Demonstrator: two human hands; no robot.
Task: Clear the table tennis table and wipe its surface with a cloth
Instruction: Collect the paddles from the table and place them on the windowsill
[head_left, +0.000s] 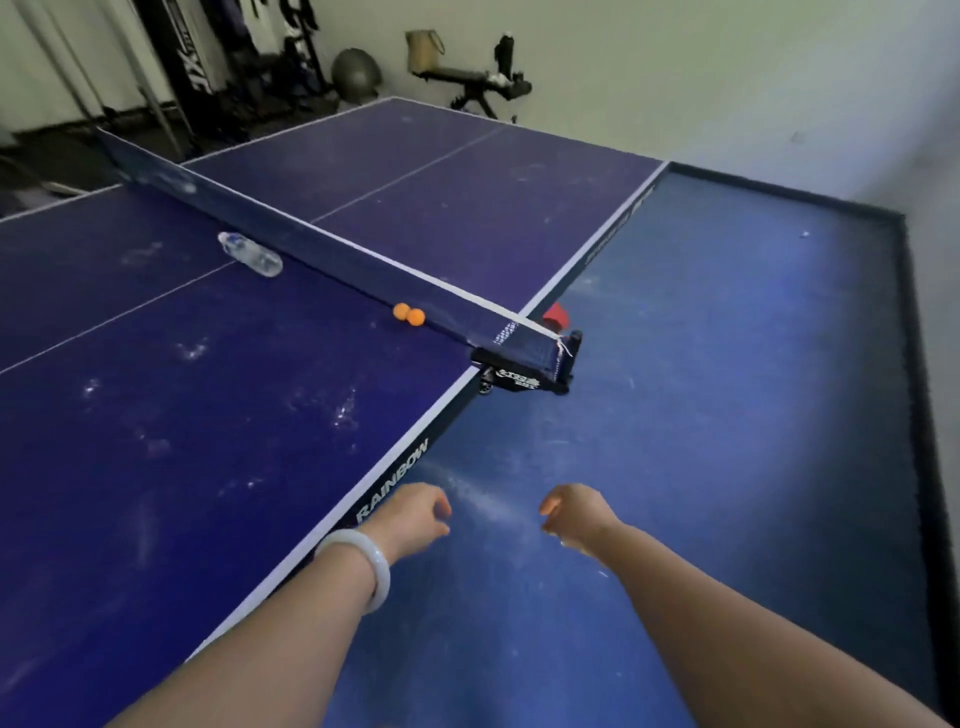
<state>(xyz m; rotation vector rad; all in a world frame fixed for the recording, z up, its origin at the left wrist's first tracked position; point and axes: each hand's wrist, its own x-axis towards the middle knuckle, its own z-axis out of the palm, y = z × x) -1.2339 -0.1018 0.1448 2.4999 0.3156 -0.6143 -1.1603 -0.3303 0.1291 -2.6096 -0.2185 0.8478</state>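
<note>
The blue table tennis table (171, 467) fills the left of the head view, with dusty white smears on its near half. A clear plastic water bottle (250, 254) lies on its side against the net (322, 254). Two orange balls (409, 314) sit together by the net near the right edge. My left hand (415, 517), with a pale bangle on the wrist, hovers beside the table's side edge, fingers loosely curled and holding nothing. My right hand (574, 514) hangs over the floor, also loosely curled and empty.
A black net clamp (524, 371) sticks out over the table's right edge, and a red object (556, 315) shows behind it. Blue floor (727, 415) spreads right to a dark border. Equipment, a grey ball (356, 70) and a black stand (475, 83) line the far wall.
</note>
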